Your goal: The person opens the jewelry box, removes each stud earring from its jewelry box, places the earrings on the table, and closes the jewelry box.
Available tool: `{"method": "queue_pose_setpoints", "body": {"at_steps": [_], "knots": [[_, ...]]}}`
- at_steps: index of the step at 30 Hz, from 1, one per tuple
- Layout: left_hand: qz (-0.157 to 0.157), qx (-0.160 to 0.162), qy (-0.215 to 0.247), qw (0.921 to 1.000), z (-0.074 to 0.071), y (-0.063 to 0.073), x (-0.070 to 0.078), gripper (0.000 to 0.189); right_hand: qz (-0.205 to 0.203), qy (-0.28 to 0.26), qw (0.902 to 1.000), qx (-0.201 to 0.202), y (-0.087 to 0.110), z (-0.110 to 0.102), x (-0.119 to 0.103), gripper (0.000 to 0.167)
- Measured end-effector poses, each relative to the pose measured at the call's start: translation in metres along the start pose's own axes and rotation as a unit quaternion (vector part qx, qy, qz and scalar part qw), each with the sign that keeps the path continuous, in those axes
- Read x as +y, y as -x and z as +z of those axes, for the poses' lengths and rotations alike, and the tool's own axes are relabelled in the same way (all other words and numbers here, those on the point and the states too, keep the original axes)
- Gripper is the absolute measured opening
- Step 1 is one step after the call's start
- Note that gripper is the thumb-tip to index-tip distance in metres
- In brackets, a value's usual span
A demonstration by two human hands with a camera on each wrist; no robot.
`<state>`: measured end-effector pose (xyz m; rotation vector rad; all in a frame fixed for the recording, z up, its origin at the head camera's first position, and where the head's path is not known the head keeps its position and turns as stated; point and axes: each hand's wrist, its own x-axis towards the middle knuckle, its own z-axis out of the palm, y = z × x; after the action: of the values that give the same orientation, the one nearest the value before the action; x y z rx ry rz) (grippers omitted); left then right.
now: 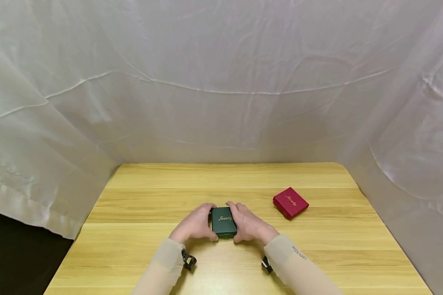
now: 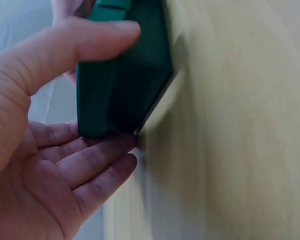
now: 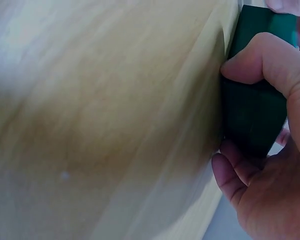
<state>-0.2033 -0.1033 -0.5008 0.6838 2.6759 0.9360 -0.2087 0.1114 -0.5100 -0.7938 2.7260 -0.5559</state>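
Note:
A small dark green jewelry box (image 1: 222,225) with gold "Jewelry" lettering on its lid is held between both hands at the middle of the table. My left hand (image 1: 196,223) grips its left side, thumb at the near face and fingers toward the far side. From the right, my right hand (image 1: 250,224) holds it the same way. In the left wrist view the thumb lies across the green box (image 2: 140,55), with the fingertips at its far edge. The right wrist view has the thumb against the box (image 3: 250,110) close to the tabletop.
A red jewelry box (image 1: 291,203) with gold lettering sits to the right of the hands, turned at an angle. Beneath everything is a wooden table (image 1: 151,196). Pale cloth (image 1: 221,114) hangs behind the table and along both sides.

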Motion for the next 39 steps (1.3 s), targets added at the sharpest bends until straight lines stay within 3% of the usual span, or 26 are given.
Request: {"method": "queue_pose_setpoints", "body": {"at_steps": [23, 39], "knots": [[0.014, 0.026, 0.018, 0.9994, 0.003, 0.005, 0.004, 0.091, -0.002, -0.011, 0.9999, 0.008, 0.0, 0.002, 0.001, 0.112], [0.045, 0.044, -0.004, 0.998, 0.004, 0.01, 0.004, 0.089, -0.007, 0.002, 1.0, -0.005, -0.001, -0.002, 0.001, 0.118]]}}
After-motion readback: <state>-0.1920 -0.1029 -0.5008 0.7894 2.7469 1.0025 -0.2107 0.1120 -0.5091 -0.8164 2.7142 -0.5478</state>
